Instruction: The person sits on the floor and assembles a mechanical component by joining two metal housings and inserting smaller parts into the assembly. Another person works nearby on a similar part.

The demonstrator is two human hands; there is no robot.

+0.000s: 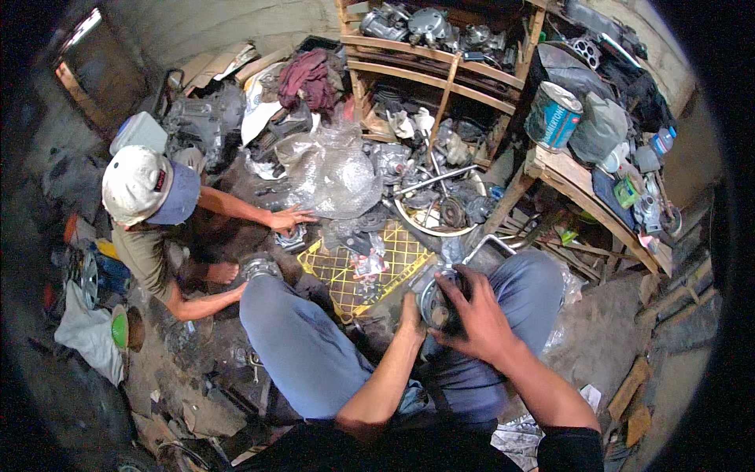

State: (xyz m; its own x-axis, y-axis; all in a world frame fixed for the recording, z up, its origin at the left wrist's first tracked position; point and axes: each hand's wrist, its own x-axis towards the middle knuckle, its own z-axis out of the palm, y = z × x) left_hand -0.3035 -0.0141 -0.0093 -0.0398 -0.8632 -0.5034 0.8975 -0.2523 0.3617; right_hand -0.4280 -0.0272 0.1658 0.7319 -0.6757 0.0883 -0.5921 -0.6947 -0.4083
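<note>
Between my knees, my left hand [410, 316] steadies the near-left side of a round metal engine part [431, 305], its fingers mostly hidden behind it. From the right, my right hand [476, 311] grips the same part, thumb below and fingers curled over its dark top. The part has a pale rim and a dark middle; its exact kind is hard to make out. Just beyond it lies a yellow plastic crate [340, 303] turned grid side up, with a small clear plastic packet [370, 263] on it.
At the left a person in a cap [138, 185] crouches, hands by metal parts [259, 267]. Past the crate are bubble wrap [334, 177] and a basin [440, 230] of parts and tools. A wooden shelf [436, 57] and a bench [586, 193] with a paint can [553, 118] stand behind.
</note>
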